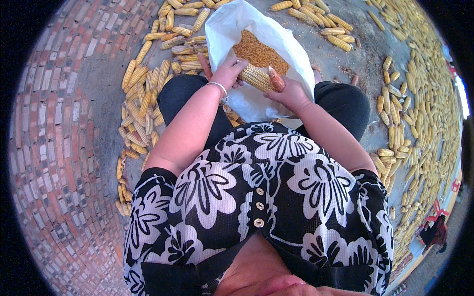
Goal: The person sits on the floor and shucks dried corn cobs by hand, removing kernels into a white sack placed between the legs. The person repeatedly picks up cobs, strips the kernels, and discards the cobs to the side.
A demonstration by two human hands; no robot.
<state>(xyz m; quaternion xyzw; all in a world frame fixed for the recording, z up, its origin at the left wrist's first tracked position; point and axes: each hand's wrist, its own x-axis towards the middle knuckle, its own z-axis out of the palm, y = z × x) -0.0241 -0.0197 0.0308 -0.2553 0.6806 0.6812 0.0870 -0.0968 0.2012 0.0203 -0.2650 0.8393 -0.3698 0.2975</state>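
Note:
My left hand (230, 72) grips one end of an ear of corn (256, 77) covered in pale yellow kernels. At its other end is my right hand (290, 92), closed around a bare reddish corncob (276, 78) that lies across the ear. Both hands are over the mouth of a white woven sack (301, 55), which stands between my legs with its rim spread wide. Loose orange-yellow corn kernels (259, 50) fill the visible inside of the sack. Another bare cob (204, 66) shows just beside my left hand. My right fingertips are partly hidden.
Ears of corn (142, 94) are heaped on the concrete floor at the left, beside a brick surface (55, 129). More ears (339, 31) lie beyond the sack, and a large spread of corn (431, 111) covers the right side. A person (437, 231) is at the far lower right.

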